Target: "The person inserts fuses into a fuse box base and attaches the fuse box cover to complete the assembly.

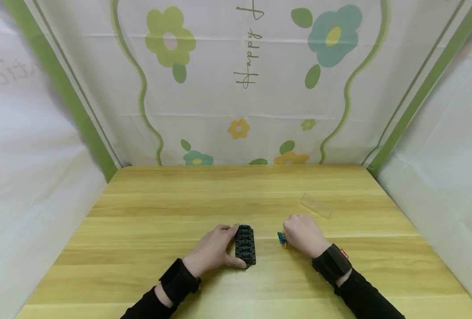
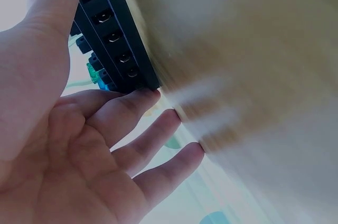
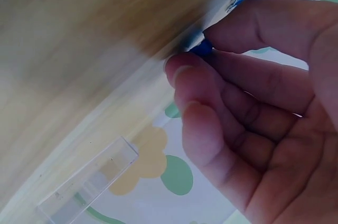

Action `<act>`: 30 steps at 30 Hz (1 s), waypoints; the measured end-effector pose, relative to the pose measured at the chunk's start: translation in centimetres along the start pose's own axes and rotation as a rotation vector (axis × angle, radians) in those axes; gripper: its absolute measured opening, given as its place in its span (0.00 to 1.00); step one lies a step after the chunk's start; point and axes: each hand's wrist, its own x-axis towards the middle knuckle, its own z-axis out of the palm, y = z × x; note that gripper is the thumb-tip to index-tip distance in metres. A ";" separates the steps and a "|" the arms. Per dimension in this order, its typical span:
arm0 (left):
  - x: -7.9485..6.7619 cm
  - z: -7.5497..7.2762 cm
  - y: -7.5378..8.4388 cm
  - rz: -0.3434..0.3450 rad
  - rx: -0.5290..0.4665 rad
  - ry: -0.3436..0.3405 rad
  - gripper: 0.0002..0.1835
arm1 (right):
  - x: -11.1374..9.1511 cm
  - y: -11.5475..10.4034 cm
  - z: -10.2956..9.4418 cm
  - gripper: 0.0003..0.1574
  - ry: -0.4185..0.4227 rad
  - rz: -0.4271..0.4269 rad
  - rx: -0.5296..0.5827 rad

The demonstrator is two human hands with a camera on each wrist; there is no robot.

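Left hand (image 1: 213, 250) clasps black block (image 1: 245, 246); right hand (image 1: 304, 235), at 3 o'clock, pinches blue piece (image 3: 201, 48), which may slip from so slight a hold.

We see a wooden table (image 1: 148, 212); a clear plastic lid (image 1: 315, 206) lies on its far right part; a floral cloth (image 1: 220, 102) reading "Happy" hangs behind; white sheets (image 1: 28, 177) flank both sides.
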 end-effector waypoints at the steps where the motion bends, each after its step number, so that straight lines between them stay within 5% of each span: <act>1: 0.0 0.0 0.0 0.000 0.002 0.000 0.57 | 0.0 0.0 0.0 0.28 -0.004 0.000 -0.002; 30: 0.0 0.1 0.0 0.009 0.009 0.016 0.57 | 0.1 -0.3 -0.6 0.31 0.067 -0.025 -0.029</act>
